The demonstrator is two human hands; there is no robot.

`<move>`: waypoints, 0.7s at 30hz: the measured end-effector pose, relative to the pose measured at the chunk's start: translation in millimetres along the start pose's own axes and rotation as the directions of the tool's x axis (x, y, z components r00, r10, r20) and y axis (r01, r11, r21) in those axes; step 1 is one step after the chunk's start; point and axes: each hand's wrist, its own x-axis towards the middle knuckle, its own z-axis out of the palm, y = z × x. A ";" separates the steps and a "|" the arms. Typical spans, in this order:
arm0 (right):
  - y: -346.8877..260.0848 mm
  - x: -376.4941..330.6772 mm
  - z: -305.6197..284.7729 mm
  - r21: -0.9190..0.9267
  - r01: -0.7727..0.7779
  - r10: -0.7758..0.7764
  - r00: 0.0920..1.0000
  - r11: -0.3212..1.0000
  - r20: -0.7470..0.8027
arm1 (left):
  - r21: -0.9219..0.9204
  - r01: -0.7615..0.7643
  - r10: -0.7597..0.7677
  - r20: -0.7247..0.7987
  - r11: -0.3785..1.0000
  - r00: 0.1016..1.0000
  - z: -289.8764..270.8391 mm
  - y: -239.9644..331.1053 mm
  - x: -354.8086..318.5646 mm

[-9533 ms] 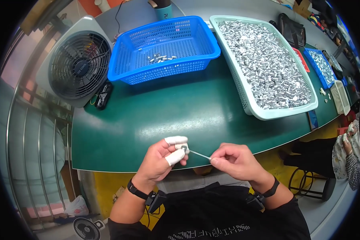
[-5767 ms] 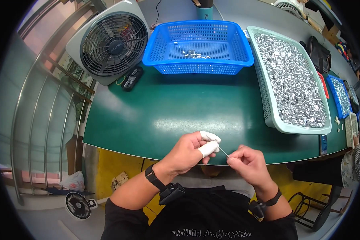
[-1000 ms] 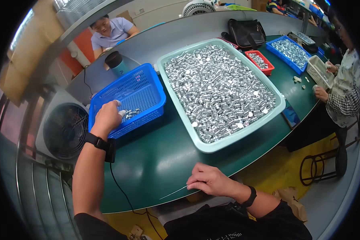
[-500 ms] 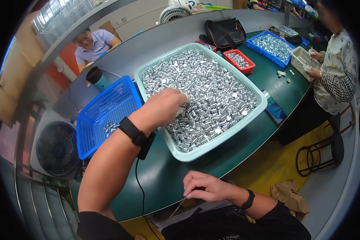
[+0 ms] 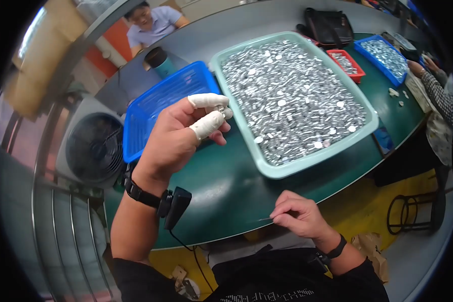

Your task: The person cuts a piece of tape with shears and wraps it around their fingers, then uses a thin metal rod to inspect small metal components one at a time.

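My left hand (image 5: 173, 133) is raised between the blue basket and the pale green basket, white covers on its thumb and forefinger. Those two fingertips pinch a small silver metal part (image 5: 220, 107). Near the table's front edge, my right hand (image 5: 298, 215) is closed on a thin metal rod (image 5: 265, 219) that points left. The pale green basket (image 5: 274, 172) is filled with small silver metal parts (image 5: 292, 103), several showing round flat ends. Behind my left hand stands the blue perforated basket (image 5: 131, 136), partly covered by that hand.
A fan (image 5: 94, 147) stands at the left and a teal tumbler (image 5: 161, 63) behind the blue basket. Farther right are a red bin (image 5: 358, 75), a black bag (image 5: 329, 30) and a blue tray (image 5: 400, 78) of parts. One person sits across; another works at the right.
My left hand has come out of the pale green basket, moving left with a small metal part in its fingertips. The right hand still holds the rod. The view has shifted.
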 end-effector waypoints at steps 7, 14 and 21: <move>-4.9 20.6 39.2 0.088 -0.152 0.163 0.978 0.984 -0.130 | -0.666 -0.088 -0.118 -0.258 0.741 0.959 -29.7 -87.4 -132.6; -5.7 30.1 73.5 -0.131 -0.177 0.170 0.983 0.975 -0.068 | -0.722 -0.173 -0.098 -0.316 0.670 0.944 -28.5 -127.9 -164.8; -10.6 27.1 90.6 -0.223 -0.152 0.144 0.988 0.963 -0.055 | -0.764 -0.148 -0.125 -0.287 0.628 0.950 -11.1 -148.4 -180.2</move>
